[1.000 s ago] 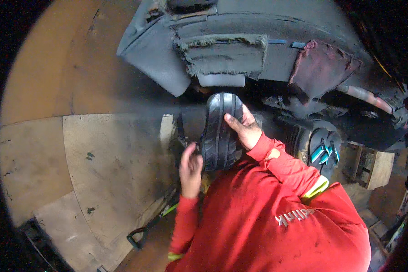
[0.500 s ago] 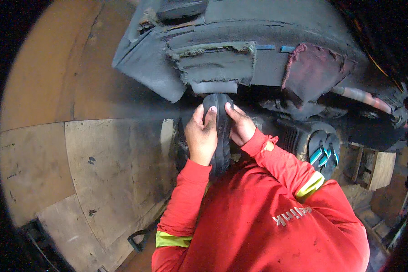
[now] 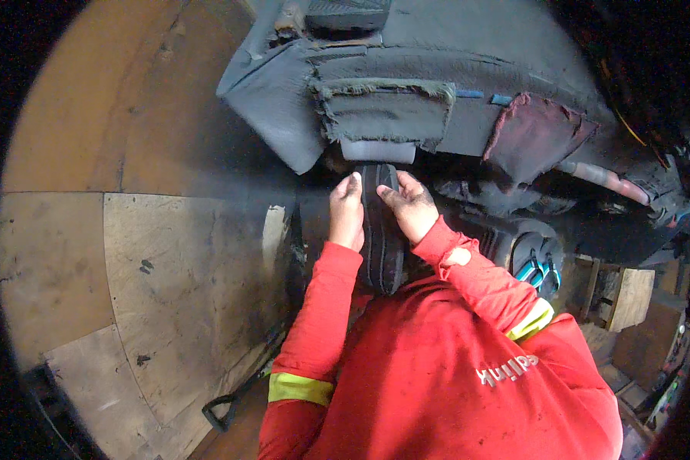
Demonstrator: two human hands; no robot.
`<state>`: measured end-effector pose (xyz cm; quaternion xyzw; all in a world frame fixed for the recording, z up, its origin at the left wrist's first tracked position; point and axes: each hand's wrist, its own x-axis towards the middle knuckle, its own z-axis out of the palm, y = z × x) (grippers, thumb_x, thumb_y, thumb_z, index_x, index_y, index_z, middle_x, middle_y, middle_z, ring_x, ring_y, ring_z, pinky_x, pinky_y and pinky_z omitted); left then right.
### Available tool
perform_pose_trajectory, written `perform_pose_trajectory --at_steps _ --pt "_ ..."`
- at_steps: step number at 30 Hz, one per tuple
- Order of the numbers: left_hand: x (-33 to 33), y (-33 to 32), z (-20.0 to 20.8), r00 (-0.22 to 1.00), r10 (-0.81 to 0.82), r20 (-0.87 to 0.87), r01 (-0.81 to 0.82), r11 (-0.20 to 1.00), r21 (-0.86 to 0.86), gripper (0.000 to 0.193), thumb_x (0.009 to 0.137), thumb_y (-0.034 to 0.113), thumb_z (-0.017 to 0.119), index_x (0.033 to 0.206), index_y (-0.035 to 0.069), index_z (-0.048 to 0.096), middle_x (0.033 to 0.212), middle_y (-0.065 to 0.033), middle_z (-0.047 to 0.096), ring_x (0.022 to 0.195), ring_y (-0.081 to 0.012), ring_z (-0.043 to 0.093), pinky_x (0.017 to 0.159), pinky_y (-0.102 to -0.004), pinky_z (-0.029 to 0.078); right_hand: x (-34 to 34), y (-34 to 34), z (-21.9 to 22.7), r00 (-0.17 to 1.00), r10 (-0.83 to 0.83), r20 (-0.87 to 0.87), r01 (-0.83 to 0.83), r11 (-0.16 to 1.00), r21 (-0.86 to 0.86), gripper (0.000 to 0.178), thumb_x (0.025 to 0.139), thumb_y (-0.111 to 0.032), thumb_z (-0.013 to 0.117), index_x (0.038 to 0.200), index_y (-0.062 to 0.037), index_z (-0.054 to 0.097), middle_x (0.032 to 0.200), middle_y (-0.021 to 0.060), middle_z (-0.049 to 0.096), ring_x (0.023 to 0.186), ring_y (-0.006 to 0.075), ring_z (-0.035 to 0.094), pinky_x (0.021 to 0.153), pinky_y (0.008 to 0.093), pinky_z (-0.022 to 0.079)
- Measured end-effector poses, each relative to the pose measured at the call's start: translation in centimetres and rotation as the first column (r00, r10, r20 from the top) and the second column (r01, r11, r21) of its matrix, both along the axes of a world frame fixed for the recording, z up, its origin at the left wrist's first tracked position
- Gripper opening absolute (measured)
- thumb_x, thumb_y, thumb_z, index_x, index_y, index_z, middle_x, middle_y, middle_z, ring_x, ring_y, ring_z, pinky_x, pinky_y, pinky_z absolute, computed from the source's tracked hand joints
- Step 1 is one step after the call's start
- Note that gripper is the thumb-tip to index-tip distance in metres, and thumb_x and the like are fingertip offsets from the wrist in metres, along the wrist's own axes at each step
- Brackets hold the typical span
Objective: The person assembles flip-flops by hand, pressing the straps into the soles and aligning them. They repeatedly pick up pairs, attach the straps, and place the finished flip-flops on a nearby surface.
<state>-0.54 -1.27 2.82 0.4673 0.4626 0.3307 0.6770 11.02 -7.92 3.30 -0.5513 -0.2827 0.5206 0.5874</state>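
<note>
A narrow tyre [image 3: 381, 230] stands on edge right in front of the person, the left hand [image 3: 346, 212] flat against its left side and the right hand [image 3: 409, 207] against its right. Beyond it, a padded machine body [image 3: 406, 100] overhangs. A wooden floor [image 3: 153, 253] spreads out to the left, with a handled tool [image 3: 230, 399] lying near the person's left elbow. A wooden box [image 3: 629, 295] sits to the right.

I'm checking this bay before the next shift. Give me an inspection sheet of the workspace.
Surface: scuffed plywood floor panels.
Job's things: small black treaded tyre, upright on edge under the grey machine body.
Clutter: dark hook-ended tool on the floor; reddish rag draped on the machine.
Hands: left hand and right hand press the tyre's opposite sides.
Cables: nothing seen clearly.
Surroundings: wooden blocks at right.
</note>
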Motion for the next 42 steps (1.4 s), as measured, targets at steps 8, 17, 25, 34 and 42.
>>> perform_pose_trajectory --at_steps 8,17,25,34,42 --pt "0.2 0.5 1.5 0.997 -0.018 0.081 0.019 1.0 -0.009 0.03 0.103 0.017 0.052 0.119 -0.005 0.062 0.108 -0.0059 0.067 0.096 -0.0116 0.06 0.088 -0.027 0.047 -2.3 -2.4 -0.8 0.977 -0.148 -0.156 0.173 0.971 0.164 0.033 0.1 -0.008 0.053 0.133 -0.0014 0.049 0.121 0.0052 0.062 0.11 0.012 0.057 0.097 0.028 0.044" --pt "-0.7 -0.1 3.4 0.972 -0.236 -0.013 0.237 0.97 0.059 0.03 0.099 0.024 0.061 0.115 -0.001 0.066 0.104 -0.0017 0.067 0.092 -0.0077 0.058 0.082 -0.0252 0.047 -0.5 -3.4 -3.0 0.817 -0.045 -0.575 0.217 0.948 0.234 0.03 0.098 -0.007 0.058 0.127 -0.003 0.056 0.121 0.0076 0.065 0.112 0.0175 0.059 0.1 0.0334 0.045" --pt "-0.2 -1.3 3.4 0.993 -0.087 0.074 0.097 0.985 -0.142 0.019 0.093 0.017 0.067 0.106 0.003 0.069 0.099 0.0013 0.067 0.088 -0.0072 0.059 0.079 -0.0245 0.046 0.4 -4.7 -0.7 0.744 -0.071 0.664 -0.052 0.985 0.163 0.071 0.084 -0.028 0.077 0.145 -0.0077 0.046 0.144 0.0205 0.048 0.13 0.0336 0.051 0.106 0.036 0.041" --pt "2.4 -0.2 2.9 0.931 -0.031 -0.363 0.129 0.96 0.248 0.03 0.085 0.027 0.069 0.097 0.0 0.07 0.083 -0.0145 0.072 0.076 -0.0244 0.07 0.07 -0.0376 0.051 1.7 -4.9 -1.4 0.637 0.305 0.708 -0.288 0.946 -0.149 0.103 0.081 -0.062 0.068 0.158 -0.022 0.012 0.143 0.0412 0.034 0.121 0.0524 0.049 0.097 0.0469 0.05" --pt "2.3 -1.0 4.7 0.755 0.052 -0.654 0.242 0.905 0.35 0.031 0.084 0.03 0.07 0.096 0.001 0.07 0.081 -0.0187 0.071 0.075 -0.034 0.071 0.067 -0.042 0.052 1.5 -4.6 -2.6 0.74 0.159 0.653 -0.313 0.942 0.124 0.1 0.076 -0.041 0.081 0.154 -0.0108 0.025 0.155 0.0169 0.033 0.14 0.0422 0.034 0.108 0.0425 0.042"
